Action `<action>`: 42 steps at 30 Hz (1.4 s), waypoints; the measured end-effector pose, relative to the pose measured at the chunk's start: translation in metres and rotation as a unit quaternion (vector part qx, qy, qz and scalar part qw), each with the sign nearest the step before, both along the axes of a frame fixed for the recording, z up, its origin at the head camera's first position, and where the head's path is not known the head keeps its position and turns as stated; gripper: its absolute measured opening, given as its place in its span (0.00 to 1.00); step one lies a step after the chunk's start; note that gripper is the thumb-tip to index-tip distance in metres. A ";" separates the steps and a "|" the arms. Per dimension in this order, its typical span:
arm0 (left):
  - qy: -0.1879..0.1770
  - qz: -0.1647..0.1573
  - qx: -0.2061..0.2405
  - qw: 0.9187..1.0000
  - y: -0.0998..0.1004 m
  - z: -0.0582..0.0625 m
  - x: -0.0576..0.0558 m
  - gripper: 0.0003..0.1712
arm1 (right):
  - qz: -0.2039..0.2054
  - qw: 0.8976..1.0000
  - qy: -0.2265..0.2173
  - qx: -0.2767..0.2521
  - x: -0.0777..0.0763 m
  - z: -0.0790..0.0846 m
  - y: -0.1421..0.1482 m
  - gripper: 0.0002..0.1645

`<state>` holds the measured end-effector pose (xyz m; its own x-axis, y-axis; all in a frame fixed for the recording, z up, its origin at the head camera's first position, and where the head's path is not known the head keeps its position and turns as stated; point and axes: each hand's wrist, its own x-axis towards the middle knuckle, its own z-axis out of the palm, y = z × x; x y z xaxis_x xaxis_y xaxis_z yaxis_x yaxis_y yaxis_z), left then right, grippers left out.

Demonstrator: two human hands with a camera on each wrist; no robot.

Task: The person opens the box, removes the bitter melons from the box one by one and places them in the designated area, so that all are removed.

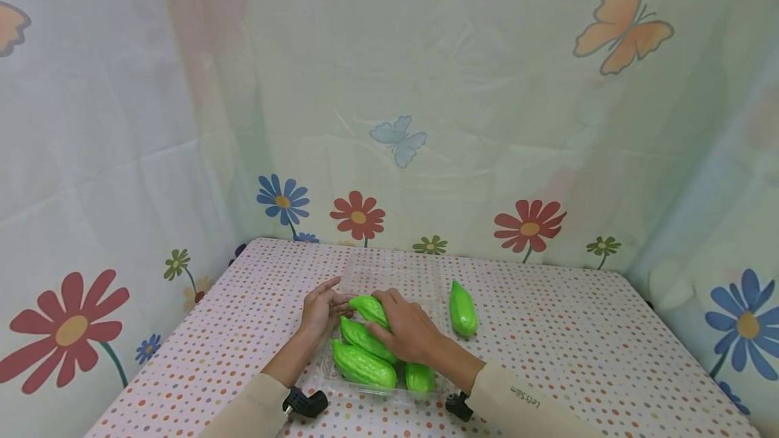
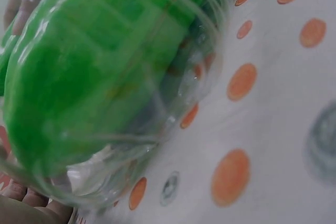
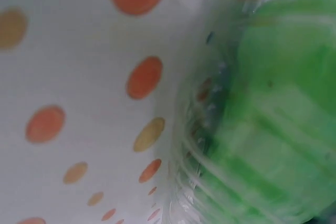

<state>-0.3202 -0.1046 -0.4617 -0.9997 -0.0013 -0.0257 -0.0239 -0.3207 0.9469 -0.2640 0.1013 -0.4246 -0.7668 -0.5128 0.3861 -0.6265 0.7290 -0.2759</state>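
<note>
Several bright green bitter melons lie in a clear plastic box (image 1: 365, 391) in the head view. My right hand (image 1: 410, 330) reaches over the box and grips the farthest bitter melon (image 1: 370, 309), its thumb on the near side. My left hand (image 1: 318, 309) is at the box's left side, fingers extended toward that melon's tip. Nearer the front lie a second melon (image 1: 363, 338), a third melon (image 1: 365, 365) and another melon (image 1: 420, 377) under my right wrist. Through the box wall, a green melon (image 2: 89, 77) fills much of the left wrist view, and another melon (image 3: 289, 108) shows in the right wrist view.
One more bitter melon (image 1: 463, 309) lies on the dotted tablecloth (image 1: 548, 343), right of the box. The box's clear lid (image 1: 389, 269) stands open behind it. A flowered curtain (image 1: 462, 181) hangs at the table's far edge and on both sides.
</note>
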 end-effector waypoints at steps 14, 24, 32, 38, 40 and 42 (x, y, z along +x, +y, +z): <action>0.016 -0.016 -0.008 1.000 -0.001 0.002 0.002 0.36 | -0.012 1.000 -0.008 0.011 0.000 0.001 0.000 0.30; 0.015 -0.015 -0.005 1.000 -0.001 -0.001 0.001 0.36 | -0.016 0.999 -0.003 -0.033 0.000 0.005 0.005 0.30; 0.015 -0.017 0.002 1.000 0.000 0.000 0.001 0.35 | -0.050 0.996 -0.018 -0.069 0.000 0.008 0.014 0.30; 0.013 -0.017 0.005 1.000 -0.001 0.001 0.003 0.35 | -0.063 0.992 -0.017 -0.104 -0.001 0.010 0.023 0.30; 0.016 -0.019 0.006 1.000 -0.001 0.000 0.003 0.35 | -0.073 0.991 -0.014 -0.112 -0.001 0.011 0.027 0.31; 0.019 -0.021 0.007 1.000 -0.001 -0.001 0.003 0.35 | -0.082 0.989 -0.013 -0.123 -0.002 0.012 0.030 0.30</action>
<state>-0.3174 -0.1061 -0.4622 -0.9991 0.0404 0.0131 -0.0011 -0.3325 0.9431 -0.2663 0.1315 -0.4127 -0.8433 -0.2742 0.4622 -0.4957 0.7293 -0.4716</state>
